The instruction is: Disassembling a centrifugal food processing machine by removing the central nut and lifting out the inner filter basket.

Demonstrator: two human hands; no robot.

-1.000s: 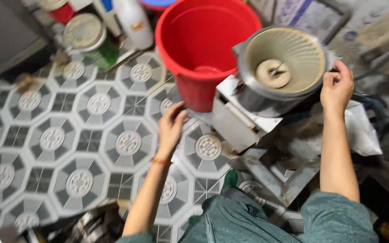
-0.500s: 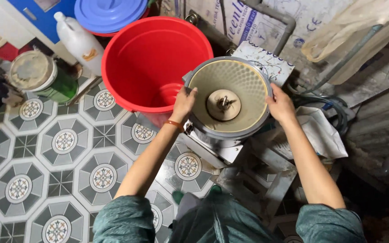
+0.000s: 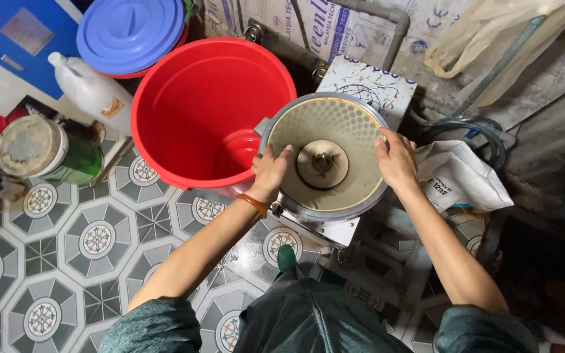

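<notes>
Both of your hands have slid inward since half a second ago, off the outer rim and onto the inside wall of the round metal drum (image 3: 325,160). Your left hand (image 3: 271,171) presses at the drum's 9 o'clock, fingers curled over the edge onto the cream perforated liner (image 3: 335,121), an orange band on the wrist. Your right hand (image 3: 397,160) sits at 3 o'clock, fingers spread flat against the same liner. Neither hand closes around anything; they brace the drum between them. At the drum's centre stands a pale hub (image 3: 322,163), untouched. The drum rests on a metal base (image 3: 318,229) right in front of you.

At the drum's 9 o'clock, touching its side, stands the big red bucket (image 3: 191,98), a smaller red tub inside it. Beyond that, at 10 o'clock, a blue lid (image 3: 130,31) and a white jug (image 3: 89,91). A green jar (image 3: 47,151) sits further left on the patterned tile floor (image 3: 67,248). At 3 o'clock, a white sack (image 3: 462,180) lies just beside your right wrist.
</notes>
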